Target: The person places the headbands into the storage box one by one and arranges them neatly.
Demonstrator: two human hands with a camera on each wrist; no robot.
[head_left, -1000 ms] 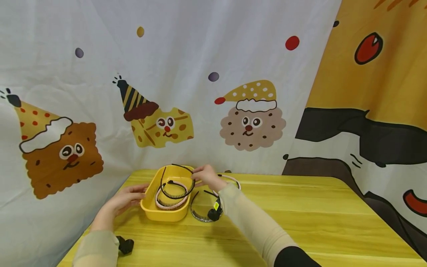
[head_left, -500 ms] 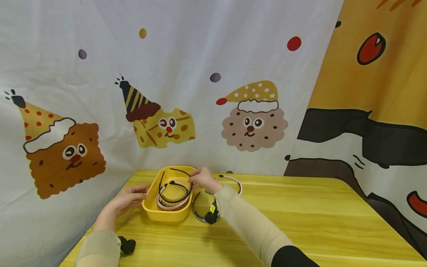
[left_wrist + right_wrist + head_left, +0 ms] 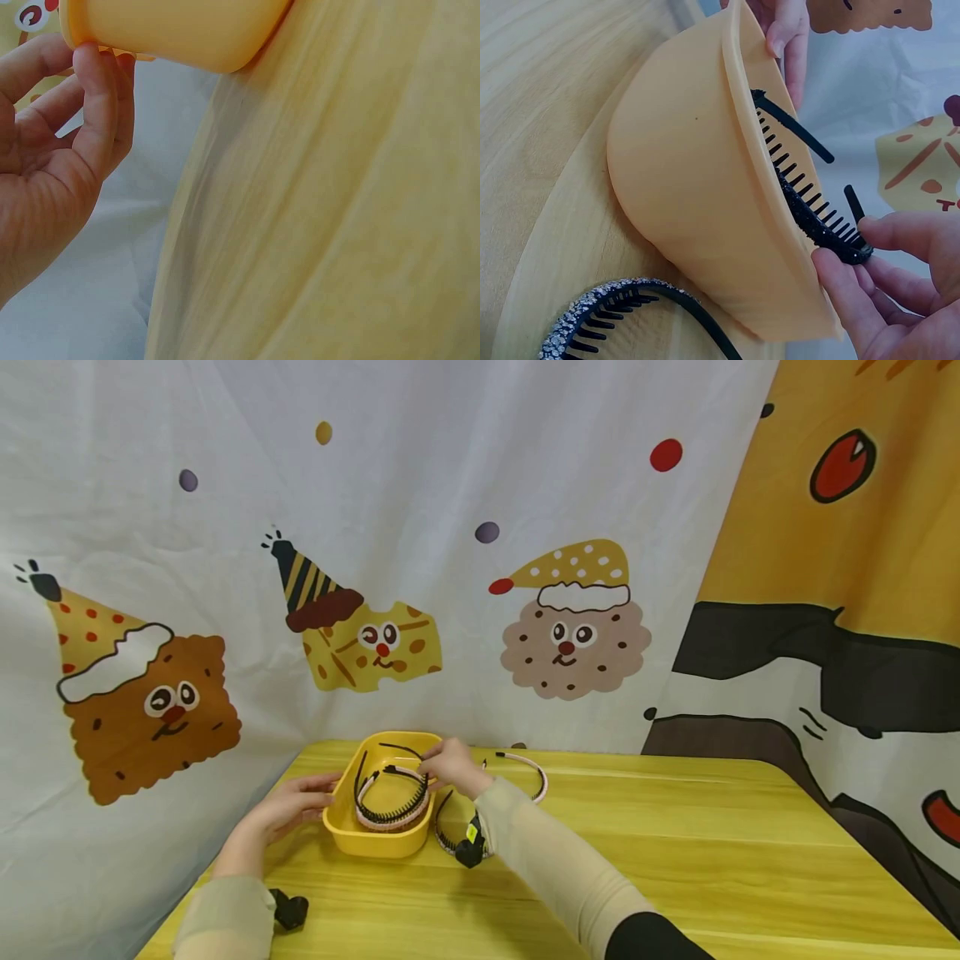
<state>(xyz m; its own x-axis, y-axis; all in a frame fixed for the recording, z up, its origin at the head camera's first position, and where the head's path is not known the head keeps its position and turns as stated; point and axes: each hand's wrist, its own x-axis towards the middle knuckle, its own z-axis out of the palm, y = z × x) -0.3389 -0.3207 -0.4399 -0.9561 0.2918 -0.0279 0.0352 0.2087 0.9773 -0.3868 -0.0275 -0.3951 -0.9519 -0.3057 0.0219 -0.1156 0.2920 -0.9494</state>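
Observation:
My left hand (image 3: 296, 806) is at the left side of a yellow plastic basket (image 3: 375, 846); its fingertips pinch the rim in the left wrist view. Over the basket's right rim, my right hand (image 3: 453, 767) pinches a black glittery toothed headband (image 3: 804, 217) between thumb and fingers. Most of this headband hangs inside the basket. Below it in the basket lies a pink headband (image 3: 408, 818), partly covered by the black one. Beside the basket, a silver rhinestone headband (image 3: 566, 326) lies on the table, half hidden by my right wrist in the head view.
Another pink headband (image 3: 542, 772) lies on the wooden table (image 3: 712, 843), behind my right forearm. A cartoon-printed curtain (image 3: 450, 460) hangs at the table's back and left edges. Black wrist cameras (image 3: 288, 910) sit on both wrists.
The black headband has gone lower into the basket, with my right hand moving slightly left and down. My left hand keeps its place at the basket's left side.

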